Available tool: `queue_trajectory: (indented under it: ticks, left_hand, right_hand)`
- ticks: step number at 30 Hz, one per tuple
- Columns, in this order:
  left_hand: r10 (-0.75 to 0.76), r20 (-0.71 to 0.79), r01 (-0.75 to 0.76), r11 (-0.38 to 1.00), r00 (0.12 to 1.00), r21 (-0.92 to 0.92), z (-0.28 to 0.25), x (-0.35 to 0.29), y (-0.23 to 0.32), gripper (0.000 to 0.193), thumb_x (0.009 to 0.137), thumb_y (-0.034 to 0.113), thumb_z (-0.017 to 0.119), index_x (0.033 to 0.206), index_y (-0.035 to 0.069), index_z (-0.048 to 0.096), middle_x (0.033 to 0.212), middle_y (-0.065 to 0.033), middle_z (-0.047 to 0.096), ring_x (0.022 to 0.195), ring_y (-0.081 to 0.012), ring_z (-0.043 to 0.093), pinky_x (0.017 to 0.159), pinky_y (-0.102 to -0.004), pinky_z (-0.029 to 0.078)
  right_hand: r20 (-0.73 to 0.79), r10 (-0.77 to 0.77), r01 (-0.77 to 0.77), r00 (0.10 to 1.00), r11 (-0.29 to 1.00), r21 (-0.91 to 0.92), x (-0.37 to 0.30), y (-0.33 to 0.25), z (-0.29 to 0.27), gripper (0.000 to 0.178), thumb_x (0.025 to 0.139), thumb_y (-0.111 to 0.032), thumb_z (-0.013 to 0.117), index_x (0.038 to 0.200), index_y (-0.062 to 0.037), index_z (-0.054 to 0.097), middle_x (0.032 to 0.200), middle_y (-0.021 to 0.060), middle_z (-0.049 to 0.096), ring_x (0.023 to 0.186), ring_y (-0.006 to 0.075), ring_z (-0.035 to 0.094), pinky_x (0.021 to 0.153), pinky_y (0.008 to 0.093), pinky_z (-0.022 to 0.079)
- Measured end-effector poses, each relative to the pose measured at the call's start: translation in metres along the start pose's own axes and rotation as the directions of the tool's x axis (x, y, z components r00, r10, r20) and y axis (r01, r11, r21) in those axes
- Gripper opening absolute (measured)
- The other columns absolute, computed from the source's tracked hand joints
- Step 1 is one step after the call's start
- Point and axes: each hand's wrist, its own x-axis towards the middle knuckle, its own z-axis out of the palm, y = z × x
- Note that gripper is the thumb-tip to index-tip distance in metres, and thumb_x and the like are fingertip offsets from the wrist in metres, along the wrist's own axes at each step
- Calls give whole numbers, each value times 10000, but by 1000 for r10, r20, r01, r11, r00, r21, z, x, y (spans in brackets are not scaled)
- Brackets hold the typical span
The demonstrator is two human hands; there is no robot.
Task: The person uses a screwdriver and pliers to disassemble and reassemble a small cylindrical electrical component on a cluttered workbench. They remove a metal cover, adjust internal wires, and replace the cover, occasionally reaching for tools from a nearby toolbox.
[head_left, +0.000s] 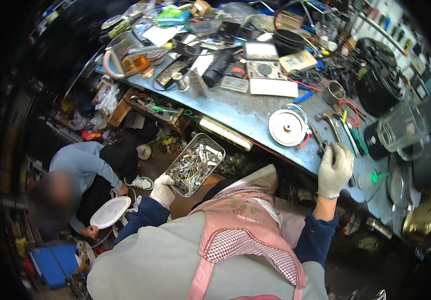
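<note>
My left hand [163,192], in a whitish knit glove, is closed on the near rim of a rectangular metal tray [220,150]. Loose screws, bolts and small metal parts fill the tray, which is held beside the workbench. At the bench's front edge, my gloved right hand [335,171] has its fingers bent down over the handle end of dark pliers [317,136]; its fingertips are partly hidden. Just left of the pliers lies a round white disc-shaped part [286,128] with a metal centre and thin wires. A hammer [333,125] and green-handled pliers [360,141] lie beyond my right hand.
The blue workbench [235,107] carries an analog multimeter [264,70], a glass jug [125,56] of amber liquid and a clear blender jar [402,127]. Clutter covers its far side. At lower left another person [78,165] crouches, holding a white oval part [110,212].
</note>
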Motion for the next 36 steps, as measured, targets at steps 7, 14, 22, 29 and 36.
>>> queue_trajectory:
  ticks: [7,14,22,29,36]
  left_hand:
    - [-97,-105,88,992,990,-91,42,21,-24,473,710,79,583,1150,-44,706,1192,-182,780,1070,-385,756,1056,-520,617]
    - [-175,-69,171,983,982,-64,35,24,-11,370,691,52,581,1030,-31,705,1148,-178,773,1057,-391,754,992,-513,646]
    - [-84,63,86,996,994,-28,80,40,-25,710,673,125,595,1345,-89,678,1306,-254,757,1165,-464,747,1051,-606,627]
    - [-213,126,225,970,969,-91,153,100,-36,673,700,107,649,1342,-93,656,1312,-303,719,1252,-523,682,1081,-708,563]
    - [-106,28,106,994,994,11,184,128,-63,277,925,-55,479,1169,-92,604,1212,-288,663,1168,-485,668,1030,-613,621]
  right_hand:
    - [115,-209,169,971,944,284,-86,-38,-30,270,771,-15,850,1029,-45,776,1017,98,768,919,314,724,868,433,570]
    - [237,847,-798,476,302,521,-205,19,-10,178,1042,-2,683,1202,48,742,1122,72,761,1005,151,686,958,308,555]
    - [22,997,-627,78,31,778,-192,28,-11,417,1003,-74,735,1395,14,621,1277,120,713,1041,240,706,920,388,597]
    - [500,866,-454,21,-437,776,-174,59,13,420,988,-144,740,1398,-102,660,1348,166,726,1207,376,726,929,578,684]
    - [356,933,-437,56,-298,849,-179,40,18,492,952,-98,769,1425,-138,641,1378,159,668,1313,399,645,1025,711,571]
